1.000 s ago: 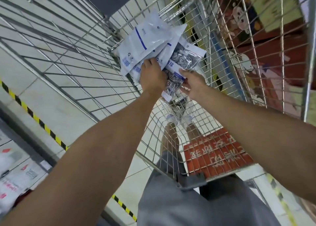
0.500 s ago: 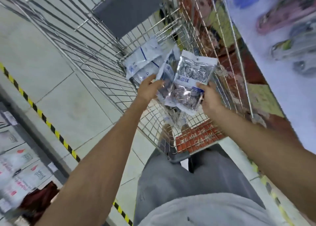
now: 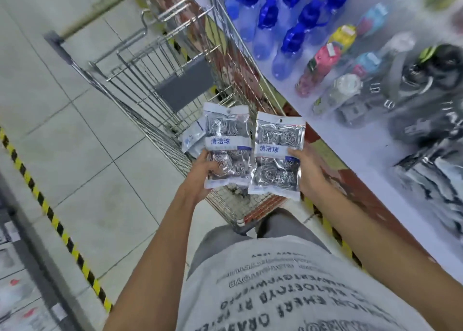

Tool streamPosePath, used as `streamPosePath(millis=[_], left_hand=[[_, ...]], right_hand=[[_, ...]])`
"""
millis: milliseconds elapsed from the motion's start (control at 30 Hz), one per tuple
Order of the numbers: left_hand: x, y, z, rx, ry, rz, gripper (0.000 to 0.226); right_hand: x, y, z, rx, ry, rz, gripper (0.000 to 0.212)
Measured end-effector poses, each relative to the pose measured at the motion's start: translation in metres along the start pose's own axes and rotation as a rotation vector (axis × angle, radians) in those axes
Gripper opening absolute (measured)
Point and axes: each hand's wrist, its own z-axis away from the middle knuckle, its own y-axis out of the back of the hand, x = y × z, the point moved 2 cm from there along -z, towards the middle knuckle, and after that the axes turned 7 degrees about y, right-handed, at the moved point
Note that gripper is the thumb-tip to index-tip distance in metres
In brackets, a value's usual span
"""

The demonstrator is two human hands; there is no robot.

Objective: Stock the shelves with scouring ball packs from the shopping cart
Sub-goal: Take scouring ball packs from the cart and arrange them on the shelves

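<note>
Left hand (image 3: 200, 178) grips one scouring ball pack (image 3: 227, 148); right hand (image 3: 308, 175) grips a second pack (image 3: 276, 155). Both glossy, flat pouches stand long axis upright above the wire cart (image 3: 160, 85). Right hand lies nearer the shelf (image 3: 355, 150); more packs (image 3: 191, 138) remain in the cart.

Two scouring ball packs held above shopping cart (image 3: 160, 80).
Left hand (image 3: 200, 178) grips left pack (image 3: 226, 145), right hand (image 3: 309, 175) grips right pack (image 3: 276, 153); more packs (image 3: 191, 138) in cart, shelf (image 3: 375, 140) right.
</note>
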Motion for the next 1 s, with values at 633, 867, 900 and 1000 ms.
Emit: streamPosePath(millis=[633,867,900,1000], left_hand=[[-0.09,-0.114,0.063,-0.242,0.001,-0.533,0.068],[-0.138,-0.189,0.063,-0.295,0.095,-0.658,0.08],[-0.147,-0.204,0.064,-0.309,0.092,-0.68,0.079],[-0.179,-0.251,0.071,-0.345,0.085,-0.744,0.085]], right_hand=[[0.046,0.164,0.19,0.241,0.128,-0.253,0.05],[0.076,0.253,0.226,0.334,0.121,-0.466,0.05],[0.082,0.27,0.231,0.356,0.13,-0.476,0.055],[0.101,0.32,0.249,0.412,0.155,-0.531,0.081]])
